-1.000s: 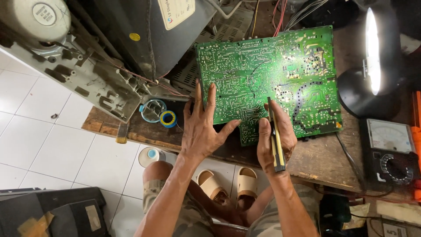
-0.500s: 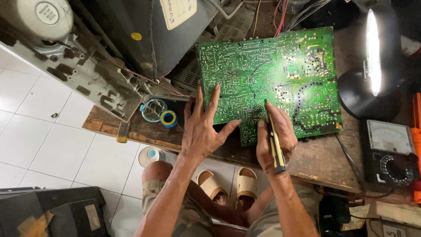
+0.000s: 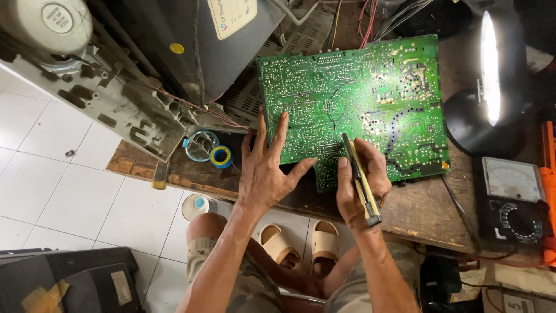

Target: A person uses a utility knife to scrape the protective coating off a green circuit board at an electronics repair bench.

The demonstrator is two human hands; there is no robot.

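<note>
A: The green circuit board [image 3: 356, 104] lies solder side up on the wooden bench [image 3: 428, 211], just left of the lit lamp [image 3: 486, 87] and right of the opened television chassis [image 3: 145, 75].

B: And the hands, from the head view?

A: The left hand [image 3: 263, 168] is spread flat, clasping nothing, fingers pressing the board's near edge. The right hand [image 3: 362, 185] is clenched around a yellow-and-black utility knife [image 3: 360, 179], tip touching the board's lower edge.

B: So which step?

A: Scraping or cutting at a trace, I'd judge. The next move calls for a steady board and light blade pressure.
</note>
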